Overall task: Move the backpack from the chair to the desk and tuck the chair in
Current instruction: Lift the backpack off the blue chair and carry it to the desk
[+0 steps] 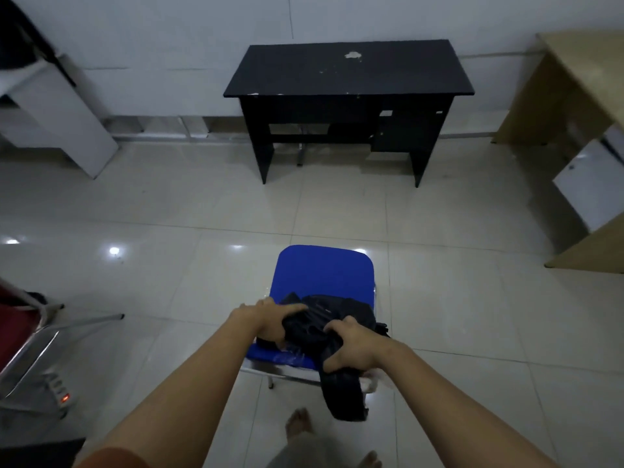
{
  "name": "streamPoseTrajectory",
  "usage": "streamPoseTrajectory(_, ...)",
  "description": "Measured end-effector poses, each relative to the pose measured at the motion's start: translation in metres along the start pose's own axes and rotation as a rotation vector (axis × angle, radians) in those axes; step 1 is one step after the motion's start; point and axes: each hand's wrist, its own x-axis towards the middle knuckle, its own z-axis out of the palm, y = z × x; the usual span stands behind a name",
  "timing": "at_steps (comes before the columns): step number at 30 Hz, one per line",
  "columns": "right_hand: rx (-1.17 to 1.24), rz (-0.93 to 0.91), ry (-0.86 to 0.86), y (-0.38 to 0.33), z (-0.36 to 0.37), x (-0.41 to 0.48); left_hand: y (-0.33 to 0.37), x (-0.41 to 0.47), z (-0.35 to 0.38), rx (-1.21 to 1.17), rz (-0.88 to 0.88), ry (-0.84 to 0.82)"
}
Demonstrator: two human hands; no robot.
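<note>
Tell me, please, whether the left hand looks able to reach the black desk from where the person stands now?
Probably not: the left hand grips the backpack on the blue chair, and open floor separates it from the black desk.

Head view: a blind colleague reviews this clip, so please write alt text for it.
Both bare hands, left hand and right hand, grip a crumpled black fabric backpack lying on a blue padded chair seat. Across a glossy tiled floor, a bare black wooden desk stands against the white wall.
</note>
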Motion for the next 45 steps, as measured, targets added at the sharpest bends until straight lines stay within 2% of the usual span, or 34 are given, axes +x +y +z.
streamPoseTrajectory(2,-0.039,-0.001,-0.014,0.007,-0.014,-0.002,0.013,0.014,0.002,0.092,0.072,0.011)
streamPoseTrajectory(6,-0.179,0.012,0.031,0.021,-0.027,-0.004,0.04,0.035,0.006,0.086,0.221,0.141)
streamPoseTrajectory(11,-0.399,0.066,0.306,0.037,-0.018,-0.004,0.041,0.058,0.017,0.125,0.389,0.325)
streamPoseTrajectory(16,-0.469,0.237,0.497,0.04,-0.006,0.003,0.022,0.079,0.006,-0.025,0.499,0.25)
streamPoseTrajectory(20,-0.502,0.339,0.575,0.032,-0.002,0.007,0.017,0.089,0.001,-0.103,0.572,0.223)
streamPoseTrajectory(23,-0.386,0.398,0.706,0.025,0.0,0.015,0.023,0.09,-0.011,-0.046,0.597,0.126)
streamPoseTrajectory(25,-0.153,0.542,0.821,0.023,0.001,0.019,0.027,0.087,-0.018,0.075,0.587,0.095)
streamPoseTrajectory(27,0.074,0.719,0.842,0.024,0.002,0.02,0.029,0.086,-0.018,0.175,0.587,0.186)
streamPoseTrajectory(28,0.1,0.758,0.818,0.026,0.003,0.019,0.029,0.086,-0.015,0.175,0.59,0.245)
streamPoseTrajectory(30,0.01,0.684,0.788,0.033,0.007,0.021,0.027,0.086,-0.013,0.121,0.593,0.333)
streamPoseTrajectory(32,-0.068,0.505,0.761,0.039,0.008,0.024,0.027,0.087,-0.012,0.105,0.597,0.383)
streamPoseTrajectory(36,-0.092,0.342,0.701,0.042,-0.003,0.026,0.023,0.087,-0.011,0.015,0.601,0.405)
streamPoseTrajectory(42,-0.294,0.309,0.6,0.038,-0.024,0.028,0.019,0.083,-0.008,-0.07,0.565,0.479)
streamPoseTrajectory(45,-0.302,0.287,0.648,0.034,-0.037,0.028,0.021,0.077,-0.021,-0.087,0.53,0.556)
